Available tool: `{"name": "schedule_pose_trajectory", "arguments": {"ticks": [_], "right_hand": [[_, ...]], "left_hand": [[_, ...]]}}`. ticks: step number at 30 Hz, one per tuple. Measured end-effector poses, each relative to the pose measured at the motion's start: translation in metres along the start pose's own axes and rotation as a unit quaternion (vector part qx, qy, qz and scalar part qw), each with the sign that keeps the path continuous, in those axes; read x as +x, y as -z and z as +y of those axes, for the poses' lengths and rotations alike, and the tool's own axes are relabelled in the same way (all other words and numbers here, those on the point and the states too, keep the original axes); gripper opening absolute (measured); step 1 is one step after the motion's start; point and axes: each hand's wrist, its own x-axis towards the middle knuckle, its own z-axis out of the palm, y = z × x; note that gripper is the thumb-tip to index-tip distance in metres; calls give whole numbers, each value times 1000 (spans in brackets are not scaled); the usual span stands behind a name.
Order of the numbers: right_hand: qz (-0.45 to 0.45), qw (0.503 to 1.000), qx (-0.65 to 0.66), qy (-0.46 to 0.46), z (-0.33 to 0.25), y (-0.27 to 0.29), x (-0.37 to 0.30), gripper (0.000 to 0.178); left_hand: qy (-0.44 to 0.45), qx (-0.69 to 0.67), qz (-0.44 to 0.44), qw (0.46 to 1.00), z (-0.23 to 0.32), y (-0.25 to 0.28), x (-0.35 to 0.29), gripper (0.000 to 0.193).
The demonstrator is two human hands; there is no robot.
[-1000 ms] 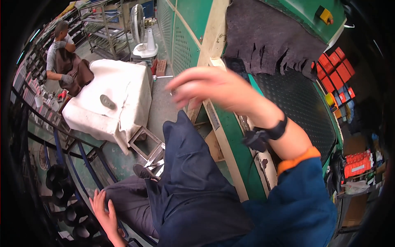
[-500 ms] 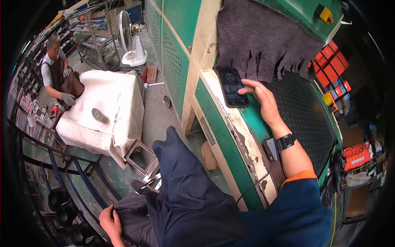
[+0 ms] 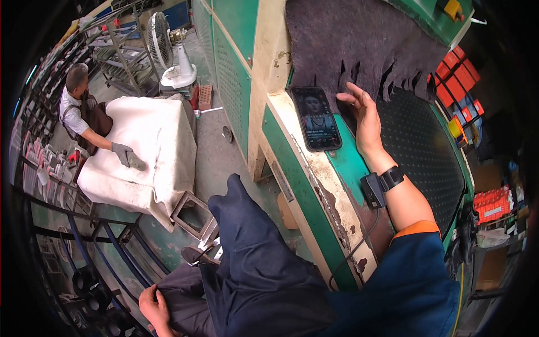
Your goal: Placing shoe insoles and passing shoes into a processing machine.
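Fingers spread, right hand [image 3: 366,115] rests flat beside phone [image 3: 316,118], holding nothing.

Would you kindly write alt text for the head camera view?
The right hand rests open beside a lit phone on a green machine ledge, near dark grey felt. The left hand lies on the person's dark-trousered knee; another person works at a white-draped table.

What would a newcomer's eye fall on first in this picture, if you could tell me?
A lit smartphone lies on the green machine ledge, with the right hand open just beside it under a ragged grey felt sheet. The left hand rests on the person's knee, lower left.
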Motion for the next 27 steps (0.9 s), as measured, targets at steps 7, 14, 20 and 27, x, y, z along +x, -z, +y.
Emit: {"name": "schedule_pose_trajectory", "arguments": {"ticks": [7,14,20,27], "right_hand": [[-95,990,-63,83,-10,-1,-4,56],[-66,995,-54,54,-10,-1,-4,56],[-60,998,-20,-9,-11,-4,-6,56],[-69,997,13,-36,-9,-3,-6,54]], "left_hand": [[2,9,-10,1000,5,-1,6,21],[0,21,-15,1000,6,-1,9,22],[-3,21,-19,1000,10,0,9,22],[109,-359,-35,926,-11,5,19,25]]}}
